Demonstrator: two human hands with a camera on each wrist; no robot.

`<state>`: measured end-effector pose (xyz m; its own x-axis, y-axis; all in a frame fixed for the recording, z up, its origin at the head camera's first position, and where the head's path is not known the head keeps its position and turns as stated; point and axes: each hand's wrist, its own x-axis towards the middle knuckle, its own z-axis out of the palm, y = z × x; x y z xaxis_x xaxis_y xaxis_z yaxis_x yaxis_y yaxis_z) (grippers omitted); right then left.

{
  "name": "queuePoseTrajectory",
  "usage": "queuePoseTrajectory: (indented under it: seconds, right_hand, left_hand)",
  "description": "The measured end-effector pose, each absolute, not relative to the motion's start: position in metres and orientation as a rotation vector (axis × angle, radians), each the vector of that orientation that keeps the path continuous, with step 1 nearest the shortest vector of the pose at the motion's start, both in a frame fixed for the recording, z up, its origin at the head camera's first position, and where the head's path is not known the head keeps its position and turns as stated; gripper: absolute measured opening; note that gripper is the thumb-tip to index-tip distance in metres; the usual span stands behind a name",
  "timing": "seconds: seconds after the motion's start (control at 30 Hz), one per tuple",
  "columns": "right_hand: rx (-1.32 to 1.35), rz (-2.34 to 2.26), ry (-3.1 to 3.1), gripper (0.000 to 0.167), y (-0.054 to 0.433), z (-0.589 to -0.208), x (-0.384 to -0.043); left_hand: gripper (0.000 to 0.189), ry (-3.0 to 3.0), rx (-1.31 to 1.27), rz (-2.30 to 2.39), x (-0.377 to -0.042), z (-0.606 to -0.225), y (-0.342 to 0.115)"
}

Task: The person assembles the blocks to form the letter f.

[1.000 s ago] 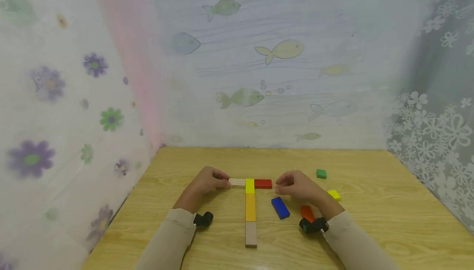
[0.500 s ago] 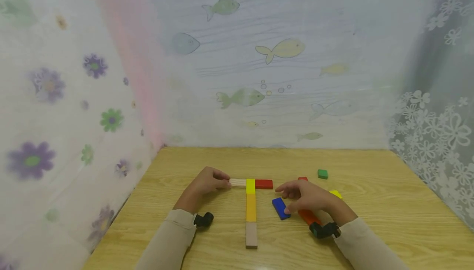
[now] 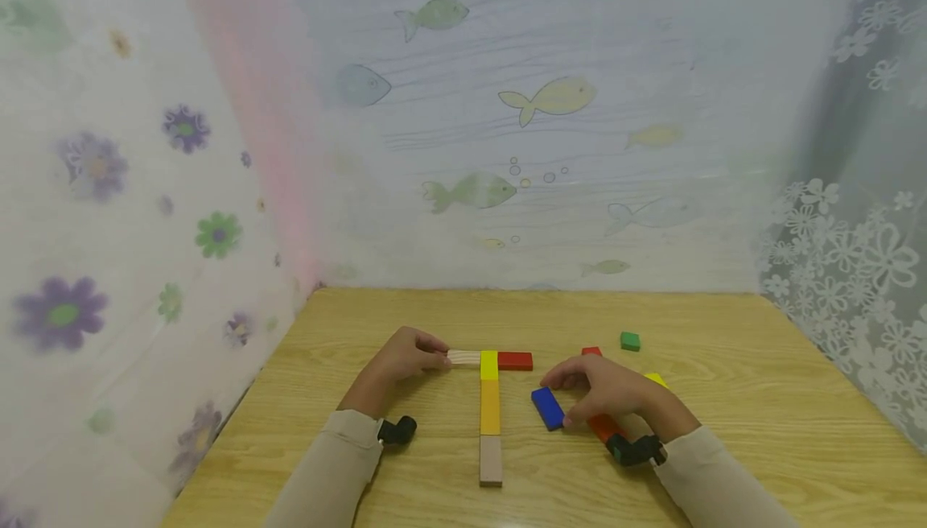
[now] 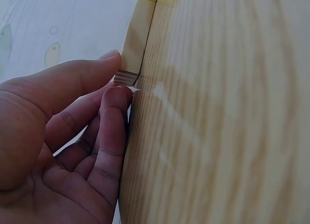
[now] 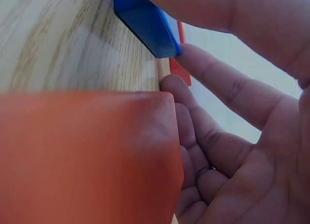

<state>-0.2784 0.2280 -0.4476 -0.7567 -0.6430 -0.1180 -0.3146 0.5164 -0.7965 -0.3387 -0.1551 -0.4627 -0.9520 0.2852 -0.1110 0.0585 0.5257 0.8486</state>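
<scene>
My left hand (image 3: pixel 409 351) is at the left end of a plain wood-grain block (image 3: pixel 463 357), thumb and fingers pinching that end. In the left wrist view the plain block (image 4: pixel 135 42) lies with the thumb tip at its edge and curled fingers below. My right hand (image 3: pixel 611 391) holds a blue block (image 3: pixel 548 408) between thumb and index finger, one at each end; the blue block (image 5: pixel 145 23) lies slanted on the table. A yellow block (image 3: pixel 489 365) joins the plain one to a red block (image 3: pixel 515 360); an orange-yellow block (image 3: pixel 490 407) and a greyish-brown block (image 3: pixel 491 460) continue towards me, forming a T.
An orange block (image 3: pixel 603 425) lies under the right hand, close to its wrist camera. Partly hidden behind the hand are another red block (image 3: pixel 591 350) and a yellow block (image 3: pixel 657 379). A small green block (image 3: pixel 630 341) sits farther back. Printed curtains surround the wooden table (image 3: pixel 362 472).
My right hand has moved from beside the red block towards me and right, and its thumb and index finger have closed on the blue block. The left hand stays put.
</scene>
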Motion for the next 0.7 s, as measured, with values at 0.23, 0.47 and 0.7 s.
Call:
queuePoseTrajectory:
  seconds: [0.23, 0.47, 0.7]
  right_hand:
    - [-0.764, -1.115, 2.407, 0.052, 0.2240, -0.4457, -0.2765]
    - [-0.752, -1.074, 2.458, 0.052, 0.2219, -0.4458, -0.2769]
    - [-0.748, -1.040, 2.461, 0.054, 0.2219, -0.4461, -0.2777]
  left_hand:
    - [0.025, 2.525, 0.307, 1.389, -0.3389, -0.4633, -0.1558]
    - [0.026, 2.516, 0.314, 1.395, -0.3418, -0.4655, -0.1566]
    - [0.027, 2.515, 0.322, 1.392, -0.3427, -0.4664, -0.1572]
